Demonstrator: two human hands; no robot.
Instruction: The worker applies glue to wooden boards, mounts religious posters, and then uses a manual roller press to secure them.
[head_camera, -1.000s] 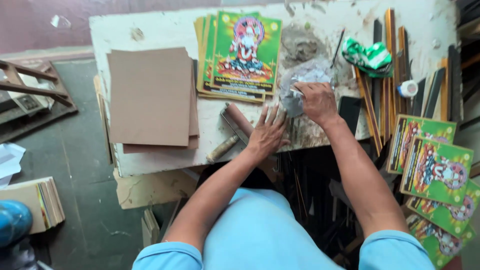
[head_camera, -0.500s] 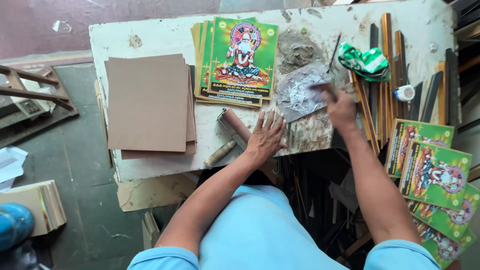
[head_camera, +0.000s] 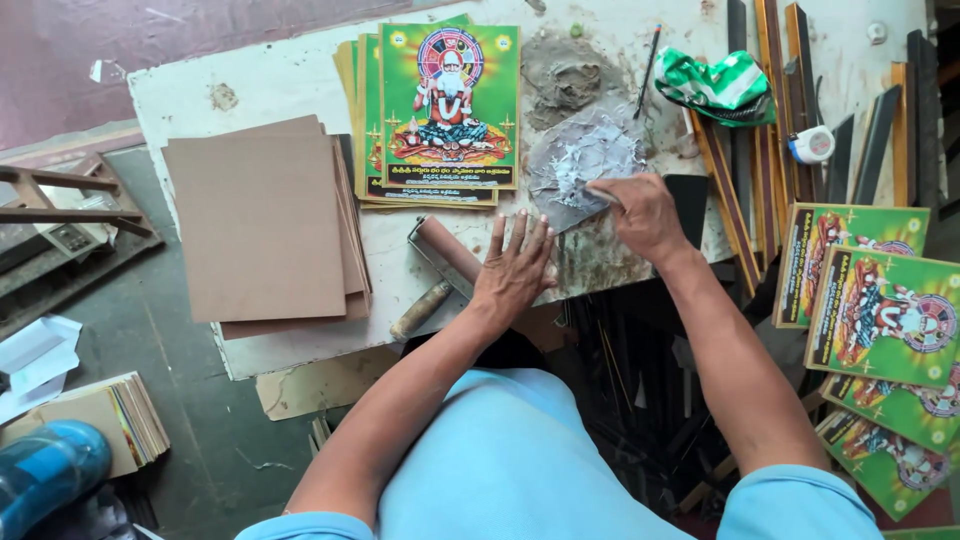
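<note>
Crinkled silver-grey plastic sheet (head_camera: 585, 160) sits at twelve o'clock of the right hand (head_camera: 640, 215), whose fingers pinch its lower edge. Left hand (head_camera: 515, 270) lies flat, fingers spread, on the smeared white table (head_camera: 290, 75), touching the roller (head_camera: 445, 262) at its nine o'clock.
</note>
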